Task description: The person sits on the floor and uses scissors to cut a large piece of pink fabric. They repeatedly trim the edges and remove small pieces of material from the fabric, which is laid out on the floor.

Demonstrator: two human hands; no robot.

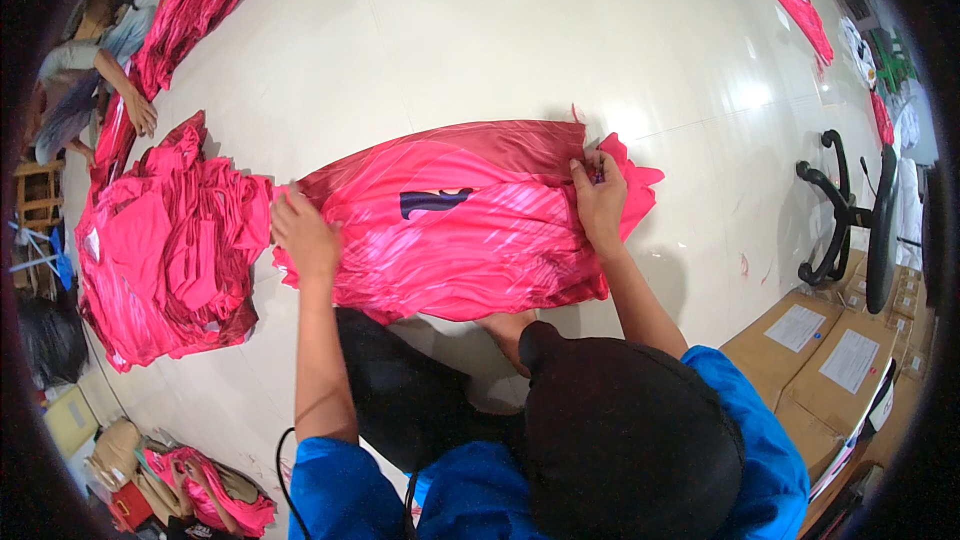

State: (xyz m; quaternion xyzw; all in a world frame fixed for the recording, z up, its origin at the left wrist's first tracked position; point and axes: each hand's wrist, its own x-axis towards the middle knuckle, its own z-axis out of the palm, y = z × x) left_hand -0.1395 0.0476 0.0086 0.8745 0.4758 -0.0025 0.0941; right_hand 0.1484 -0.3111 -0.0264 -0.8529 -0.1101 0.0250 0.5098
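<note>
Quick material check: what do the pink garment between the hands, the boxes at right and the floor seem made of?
Pink garment: likely thin synthetic fabric, slightly satiny; it falls in soft, shiny folds.
Boxes: probably cardboard, matte brown, with flat panels and straight edges.
Floor: perhaps glazed tile, pale and glossy; it reflects light and shows thin, straight joints.

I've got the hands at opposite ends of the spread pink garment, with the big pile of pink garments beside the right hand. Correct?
Not quite: the head view shows the big pile beside the left hand, not the right hand.
</note>
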